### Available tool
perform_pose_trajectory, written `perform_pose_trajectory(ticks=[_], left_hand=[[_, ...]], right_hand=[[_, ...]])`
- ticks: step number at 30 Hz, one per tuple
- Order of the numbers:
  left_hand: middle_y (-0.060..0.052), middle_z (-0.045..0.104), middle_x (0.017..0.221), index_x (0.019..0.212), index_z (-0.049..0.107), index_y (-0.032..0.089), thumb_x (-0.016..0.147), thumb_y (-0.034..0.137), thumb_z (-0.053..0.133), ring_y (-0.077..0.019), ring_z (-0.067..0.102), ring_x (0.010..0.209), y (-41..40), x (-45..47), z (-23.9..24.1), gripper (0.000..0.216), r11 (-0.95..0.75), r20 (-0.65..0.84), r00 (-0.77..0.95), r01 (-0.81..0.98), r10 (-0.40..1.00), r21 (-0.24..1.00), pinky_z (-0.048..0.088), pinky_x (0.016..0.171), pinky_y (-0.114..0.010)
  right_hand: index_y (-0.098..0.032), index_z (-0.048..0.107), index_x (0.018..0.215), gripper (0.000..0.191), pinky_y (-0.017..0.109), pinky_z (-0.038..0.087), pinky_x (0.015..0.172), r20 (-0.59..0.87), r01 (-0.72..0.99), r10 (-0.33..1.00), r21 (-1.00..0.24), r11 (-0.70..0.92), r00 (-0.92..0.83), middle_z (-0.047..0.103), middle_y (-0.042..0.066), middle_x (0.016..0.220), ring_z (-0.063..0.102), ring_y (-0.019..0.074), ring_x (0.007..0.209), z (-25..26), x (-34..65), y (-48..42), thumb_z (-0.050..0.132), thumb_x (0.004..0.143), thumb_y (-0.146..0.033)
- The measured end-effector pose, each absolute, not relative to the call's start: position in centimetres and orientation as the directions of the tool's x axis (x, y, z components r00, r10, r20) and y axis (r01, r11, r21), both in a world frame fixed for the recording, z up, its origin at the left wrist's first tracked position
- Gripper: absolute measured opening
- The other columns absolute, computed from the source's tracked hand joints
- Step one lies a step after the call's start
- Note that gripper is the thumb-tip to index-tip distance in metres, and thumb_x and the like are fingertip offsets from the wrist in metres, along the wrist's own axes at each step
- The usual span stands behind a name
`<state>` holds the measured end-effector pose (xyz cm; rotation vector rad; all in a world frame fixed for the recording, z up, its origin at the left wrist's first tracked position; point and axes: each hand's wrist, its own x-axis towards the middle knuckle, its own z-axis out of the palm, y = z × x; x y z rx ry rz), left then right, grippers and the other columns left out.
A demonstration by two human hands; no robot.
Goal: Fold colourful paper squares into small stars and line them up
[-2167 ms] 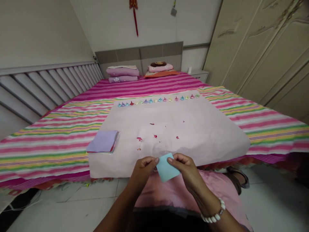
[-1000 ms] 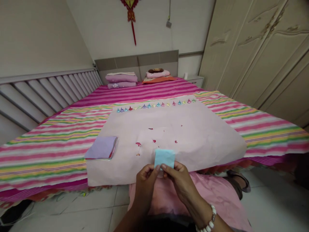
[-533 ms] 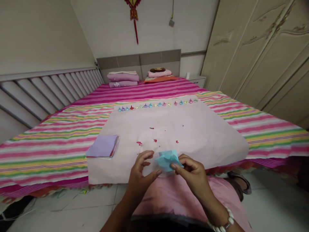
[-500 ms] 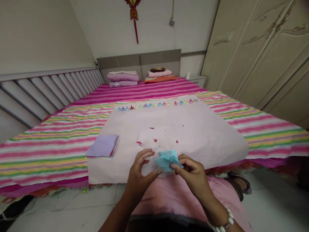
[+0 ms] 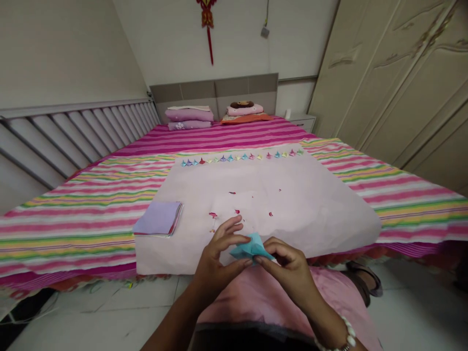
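A small light-blue paper [image 5: 249,247], partly folded, is pinched between both my hands at the near edge of the bed. My left hand [image 5: 218,258] grips its left side with thumb below and fingers arched over it. My right hand [image 5: 287,265], with a white bead bracelet at the wrist, pinches its right edge. Under the hands lies a large pale pink sheet [image 5: 300,204] spread on the striped bedspread [image 5: 73,214].
A stack of coloured paper squares [image 5: 159,218] lies left on the sheet. A row of several small folded paper shapes [image 5: 241,157] lines its far edge; tiny red scraps [image 5: 212,215] dot the middle. Pillows [image 5: 188,117] by the headboard, wardrobe [image 5: 395,78] at right, tiled floor below.
The flat blue square, held upright a second ago, has been collapsed into a folded pointed shape. My hands lowered slightly and my left fingers spread over it.
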<state>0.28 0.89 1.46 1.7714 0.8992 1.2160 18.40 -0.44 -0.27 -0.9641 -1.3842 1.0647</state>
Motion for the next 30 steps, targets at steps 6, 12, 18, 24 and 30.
perform_pose_trajectory(ticks=[6, 12, 18, 24, 30], left_hand=[[-0.009, 0.047, 0.141, 0.100, 0.070, 0.025, 0.069, 0.020, 0.076, -0.0279, 0.048, 0.124, 0.7, 0.3, 1.5, 0.032, -0.337, 0.280, 0.309, 0.148, 0.909, 0.930, 0.039, 0.104, -0.043], [-0.003, 0.068, 0.079, 0.082, 0.073, 0.019, 0.074, 0.025, 0.071, -0.0175, 0.062, 0.076, 0.8, 0.5, 1.0, 0.010, -0.104, 0.090, 0.309, 0.030, 0.947, 0.994, 0.049, 0.070, -0.027], [-0.002, 0.069, 0.074, 0.082, 0.073, 0.018, 0.070, 0.026, 0.073, -0.0160, 0.060, 0.069, 0.6, 0.6, 0.8, 0.015, 0.048, -0.033, 0.194, -0.073, 0.980, 0.996, 0.048, 0.065, -0.027], [-0.006, 0.069, 0.094, 0.097, 0.073, 0.022, 0.073, 0.027, 0.071, -0.0206, 0.062, 0.086, 0.6, -0.2, 0.4, 0.025, -0.004, 0.019, 0.296, -0.053, 0.955, 0.999, 0.050, 0.075, -0.033], [-0.005, 0.063, 0.090, 0.092, 0.075, 0.024, 0.081, 0.017, 0.057, -0.0184, 0.060, 0.085, 0.6, -0.4, 0.9, 0.022, -0.189, 0.160, 0.380, 0.040, 0.911, 0.981, 0.047, 0.075, -0.031]], right_hand=[[-0.020, 0.071, 0.066, 0.012, 0.031, 0.042, 0.061, 0.297, 0.004, 0.949, -0.954, 0.299, -0.107, 0.060, 0.003, 0.066, 0.055, 0.0187, 0.065, 0.0, 18.0, -0.4, 0.070, 0.076, -0.027], [-0.018, 0.070, 0.066, 0.016, 0.027, 0.040, 0.055, 0.181, -0.055, 0.976, -0.983, 0.176, -0.120, 0.058, 0.001, 0.063, 0.050, 0.0150, 0.060, 0.0, 18.2, -0.4, 0.076, 0.070, -0.033], [-0.016, 0.070, 0.072, 0.021, 0.023, 0.038, 0.048, -0.020, -0.187, 0.980, -0.981, -0.058, -0.199, 0.055, -0.003, 0.053, 0.047, 0.0104, 0.047, -0.9, 17.7, -0.4, 0.077, 0.068, -0.036], [-0.016, 0.069, 0.068, 0.019, 0.023, 0.036, 0.048, -0.017, -0.213, 0.984, -0.976, -0.056, -0.178, 0.058, -0.002, 0.049, 0.049, 0.0106, 0.044, -1.0, 17.7, -0.3, 0.075, 0.069, -0.034], [-0.016, 0.069, 0.069, 0.013, 0.026, 0.038, 0.054, -0.029, -0.316, 0.980, -0.944, -0.092, -0.199, 0.058, -0.002, 0.049, 0.050, 0.0123, 0.049, -0.9, 17.7, -0.4, 0.071, 0.073, -0.028]])
